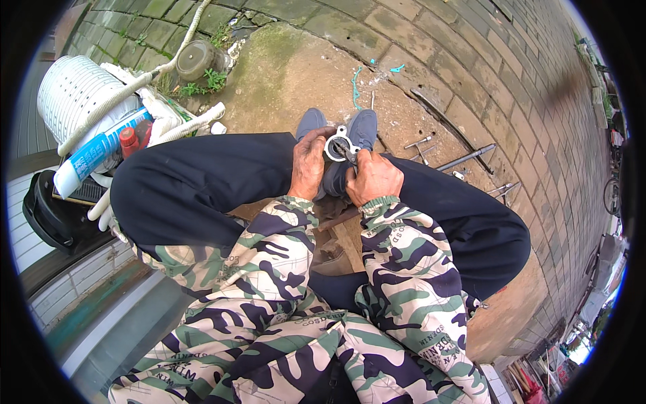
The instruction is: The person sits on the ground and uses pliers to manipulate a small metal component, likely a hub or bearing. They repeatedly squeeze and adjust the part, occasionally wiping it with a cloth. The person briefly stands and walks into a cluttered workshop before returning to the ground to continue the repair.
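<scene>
Low between my knees and just above my shoes, my left hand (309, 165) grips a round silver metal ring-shaped part (329, 147) with small lugs at its edge. The fingers are closed on its left side. From the right, my right hand (375, 176) is closed round a tool that looks like pliers (346, 151), its dark jaws reaching into the ring's opening. Most of the tool's handles are hidden by the hand. Both hands are close together, and the ring's face is turned up towards me.
On the ground to the right lie a T-handled wrench (418, 142) and a long metal bar (465, 158). A white basket (84, 94), a blue-and-white tube (101, 153), a red bottle (128, 141) and a black helmet-like thing (48, 214) crowd my left. Turquoise scraps (356, 89) lie ahead.
</scene>
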Demonstrator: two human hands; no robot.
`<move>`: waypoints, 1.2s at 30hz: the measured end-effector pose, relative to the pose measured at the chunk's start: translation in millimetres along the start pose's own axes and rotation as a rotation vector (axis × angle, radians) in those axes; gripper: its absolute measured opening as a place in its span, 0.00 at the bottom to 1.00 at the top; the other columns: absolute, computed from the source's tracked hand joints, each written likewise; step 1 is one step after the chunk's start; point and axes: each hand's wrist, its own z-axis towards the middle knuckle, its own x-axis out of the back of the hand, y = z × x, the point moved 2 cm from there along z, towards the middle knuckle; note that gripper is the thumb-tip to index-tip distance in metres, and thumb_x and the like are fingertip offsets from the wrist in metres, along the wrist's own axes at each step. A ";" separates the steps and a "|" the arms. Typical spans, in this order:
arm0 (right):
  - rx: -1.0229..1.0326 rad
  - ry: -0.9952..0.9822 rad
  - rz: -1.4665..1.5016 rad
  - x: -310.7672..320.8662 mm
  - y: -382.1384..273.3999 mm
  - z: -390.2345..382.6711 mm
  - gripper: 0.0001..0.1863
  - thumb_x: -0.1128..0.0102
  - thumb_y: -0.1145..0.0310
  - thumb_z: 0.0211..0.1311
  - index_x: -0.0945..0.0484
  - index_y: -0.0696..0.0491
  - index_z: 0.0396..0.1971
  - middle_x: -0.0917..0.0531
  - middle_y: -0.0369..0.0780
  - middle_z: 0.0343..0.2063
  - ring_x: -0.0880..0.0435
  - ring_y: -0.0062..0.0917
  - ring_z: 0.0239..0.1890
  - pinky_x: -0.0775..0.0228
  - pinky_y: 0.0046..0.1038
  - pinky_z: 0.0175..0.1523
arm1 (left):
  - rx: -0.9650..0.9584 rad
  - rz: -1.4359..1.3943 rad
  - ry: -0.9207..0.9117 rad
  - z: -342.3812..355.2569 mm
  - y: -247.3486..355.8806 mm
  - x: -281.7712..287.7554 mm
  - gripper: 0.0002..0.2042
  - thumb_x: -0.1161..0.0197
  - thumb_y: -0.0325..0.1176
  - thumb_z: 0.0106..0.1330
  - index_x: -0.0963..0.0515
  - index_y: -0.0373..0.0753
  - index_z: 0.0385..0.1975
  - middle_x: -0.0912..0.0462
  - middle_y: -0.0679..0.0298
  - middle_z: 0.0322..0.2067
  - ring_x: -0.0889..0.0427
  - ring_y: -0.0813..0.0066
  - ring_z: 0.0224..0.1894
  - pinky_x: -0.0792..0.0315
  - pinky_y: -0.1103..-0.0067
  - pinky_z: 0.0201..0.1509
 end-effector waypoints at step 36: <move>-0.039 -0.004 0.031 -2.3 1.7 -0.3 0.08 0.34 0.67 0.44 0.21 0.54 0.24 0.16 0.45 0.24 0.14 0.38 0.28 0.21 0.36 0.34 | 0.005 0.417 -0.046 5.2 26.2 10.7 0.15 0.46 0.18 0.56 0.19 0.31 0.42 0.13 0.55 0.33 0.15 0.74 0.36 0.24 0.78 0.42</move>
